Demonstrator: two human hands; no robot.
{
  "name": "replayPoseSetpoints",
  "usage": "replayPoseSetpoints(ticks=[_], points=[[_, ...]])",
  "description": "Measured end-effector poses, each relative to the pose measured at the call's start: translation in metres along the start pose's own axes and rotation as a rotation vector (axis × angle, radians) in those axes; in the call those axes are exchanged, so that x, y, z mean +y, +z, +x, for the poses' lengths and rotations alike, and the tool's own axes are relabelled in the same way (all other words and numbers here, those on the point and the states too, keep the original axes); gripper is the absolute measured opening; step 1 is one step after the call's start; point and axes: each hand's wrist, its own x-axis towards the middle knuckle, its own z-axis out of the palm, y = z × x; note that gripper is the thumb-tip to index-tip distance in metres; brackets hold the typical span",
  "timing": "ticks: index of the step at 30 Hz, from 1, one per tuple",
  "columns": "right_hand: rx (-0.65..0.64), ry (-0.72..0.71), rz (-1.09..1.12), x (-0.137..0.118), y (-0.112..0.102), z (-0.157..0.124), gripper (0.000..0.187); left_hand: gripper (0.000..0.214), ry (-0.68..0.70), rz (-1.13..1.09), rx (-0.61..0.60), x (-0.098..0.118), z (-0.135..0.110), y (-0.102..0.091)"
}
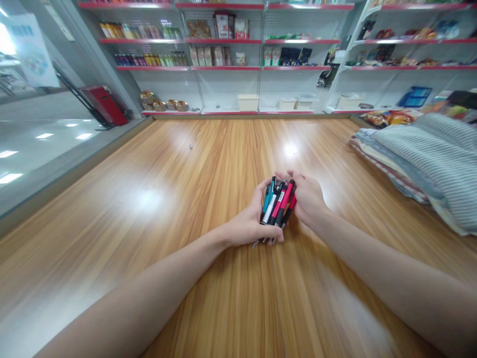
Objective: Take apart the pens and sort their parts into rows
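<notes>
A bunch of several pens (278,203), some teal, some pink-red, one white and others black, is gathered between my hands above the wooden table. My left hand (257,219) wraps round the bunch from the left, its thumb across the near ends and its fingers behind. Against the right side and far end of the same bunch, my right hand (307,196) presses with bent fingers. The pens lean side by side, with metal tips poking out below my left thumb. Some of my right fingertips are hidden behind the pens.
Folded striped cloths (428,159) are piled at the table's right, with snack packets (395,118) behind them. A tiny shiny object (190,146) lies on the table (156,248) at the far left. Stocked shelves (227,68) stand beyond, and a red box-like object (106,105) is on the floor.
</notes>
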Motion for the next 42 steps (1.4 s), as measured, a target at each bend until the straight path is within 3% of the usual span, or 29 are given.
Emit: replayPoseSetpoints(ticks=[2, 7, 9, 11, 14, 16, 21, 26, 28, 35, 42], points=[[0.033, 0.044, 0.067, -0.007, -0.003, 0.008, 0.004, 0.116, -0.02, -0.03, -0.036, 0.0, 0.0, 0.0], [0.18, 0.114, 0.128, -0.016, -0.015, 0.029, 0.014, 0.107, 0.05, -0.187, 0.046, -0.002, 0.003, -0.004], [0.173, 0.162, 0.106, -0.016, -0.018, 0.03, 0.018, 0.105, 0.069, -0.257, 0.056, -0.002, 0.004, -0.007], [0.019, 0.247, 0.056, -0.015, -0.018, 0.022, 0.029, 0.102, 0.08, -0.316, 0.053, -0.001, 0.005, -0.009], [-0.337, 0.401, -0.082, -0.012, -0.011, -0.001, 0.048, 0.102, 0.078, -0.365, 0.023, -0.001, 0.006, -0.012], [-0.422, 0.42, -0.206, -0.01, -0.004, -0.014, 0.047, 0.103, 0.06, -0.356, 0.003, -0.002, 0.007, -0.013], [-0.302, 0.312, -0.27, -0.011, 0.004, -0.022, 0.023, 0.076, -0.016, -0.265, 0.009, -0.007, 0.008, -0.011], [-0.177, 0.15, -0.151, -0.008, 0.001, -0.016, 0.021, 0.035, -0.065, -0.24, 0.056, -0.006, 0.012, -0.011], [-0.169, 0.108, -0.121, -0.005, 0.001, -0.016, 0.023, 0.034, -0.063, -0.222, 0.078, -0.004, 0.013, -0.011], [-0.254, 0.224, -0.119, -0.002, 0.002, -0.021, 0.024, 0.06, -0.14, -0.178, 0.086, -0.003, 0.009, -0.01], [-0.142, 0.254, 0.027, -0.008, -0.006, -0.005, 0.014, 0.021, -0.097, -0.485, 0.079, -0.005, 0.014, -0.022]])
